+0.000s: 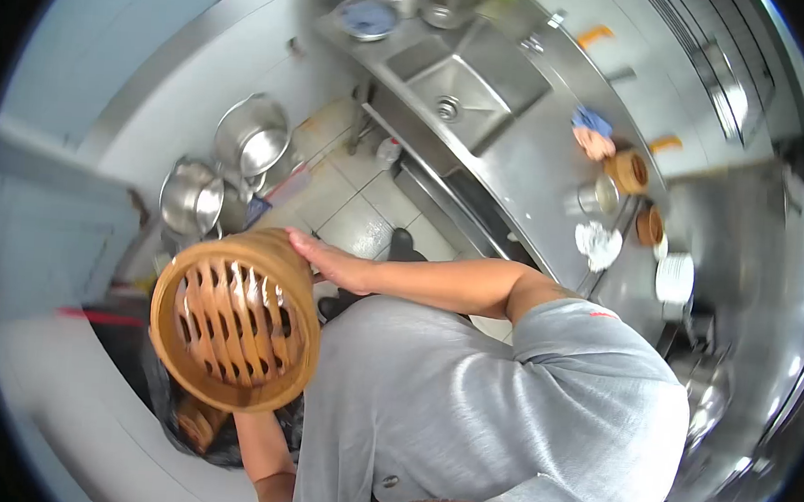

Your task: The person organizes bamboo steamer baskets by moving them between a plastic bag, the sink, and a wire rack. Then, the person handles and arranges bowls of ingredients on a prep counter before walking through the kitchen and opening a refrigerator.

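Holds up the bamboo steamer [229, 397] with the right hand [332, 263] clamped on its outer wall, probably because of a girth too wide for one palm. Likely braced from below by the left hand, judging by the left forearm [261, 449] reaching up behind the rim. Tipped over to face the slats [229, 319] toward the head camera, just beside the right hand. Stood beyond the right hand, on the floor: metal pots [192, 197], perhaps to spare room on the worktop [535, 176], well apart from both hands.

Cannot tell the left hand's grip, hidden behind the steamer. Hard to read the shine over the slats as water or clear film, or to count one steamer or a stack. Near the left forearm, partly covered: a black bag [161, 402] and a brown object [196, 422], impossible to name.
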The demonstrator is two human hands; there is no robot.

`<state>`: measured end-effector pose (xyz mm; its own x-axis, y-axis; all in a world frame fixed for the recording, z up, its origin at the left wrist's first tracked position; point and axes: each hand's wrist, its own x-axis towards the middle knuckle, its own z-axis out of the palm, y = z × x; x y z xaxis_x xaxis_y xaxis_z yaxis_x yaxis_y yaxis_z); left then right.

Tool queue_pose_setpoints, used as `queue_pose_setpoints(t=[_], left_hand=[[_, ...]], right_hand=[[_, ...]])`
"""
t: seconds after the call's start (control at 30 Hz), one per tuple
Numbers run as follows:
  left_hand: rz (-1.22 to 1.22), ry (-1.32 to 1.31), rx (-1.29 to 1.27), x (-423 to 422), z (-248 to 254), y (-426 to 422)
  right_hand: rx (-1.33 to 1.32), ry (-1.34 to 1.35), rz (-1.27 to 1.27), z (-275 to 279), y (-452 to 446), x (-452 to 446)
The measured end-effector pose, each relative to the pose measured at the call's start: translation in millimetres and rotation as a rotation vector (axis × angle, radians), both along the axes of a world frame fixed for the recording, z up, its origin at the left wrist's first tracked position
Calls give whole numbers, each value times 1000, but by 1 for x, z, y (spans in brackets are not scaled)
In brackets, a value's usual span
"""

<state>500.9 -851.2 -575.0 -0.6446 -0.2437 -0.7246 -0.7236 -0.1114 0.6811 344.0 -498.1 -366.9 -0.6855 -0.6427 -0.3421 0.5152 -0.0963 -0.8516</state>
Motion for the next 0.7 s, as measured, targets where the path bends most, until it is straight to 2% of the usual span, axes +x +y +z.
queue_pose_setpoints(t=[0.1,0.2,0.3,0.37,0.4,0.47,0.5,0.53,0.63,0.7], left_hand=[[-248,156,144,-143,46,81],[-465,247,407,-249,93,212],[-641,226,766,-304,145,356],[-721,146,1031,-326,161,446],[-747,87,1150,-334,161,488],[-784,-55,1331,-344,142,561],[-815,-85,1313,-348,124,597],[-888,-39,1153,-353,100,628],[-1233,-51,635,-341,109,690],[-1209,-103,601,-339,94,718]], right_hand=[[23,-30,-270,-3,94,-23],[82,-48,-534,-25,192,-34],[37,-33,-708,-13,286,-26],[141,-33,-789,-11,343,-14],[127,-83,-853,5,366,-7],[107,-140,-984,3,402,9],[108,-140,-1060,-19,423,13],[113,-133,-1135,-37,444,15],[102,-139,-1284,-66,472,36],[82,-132,-1371,-60,481,32]])
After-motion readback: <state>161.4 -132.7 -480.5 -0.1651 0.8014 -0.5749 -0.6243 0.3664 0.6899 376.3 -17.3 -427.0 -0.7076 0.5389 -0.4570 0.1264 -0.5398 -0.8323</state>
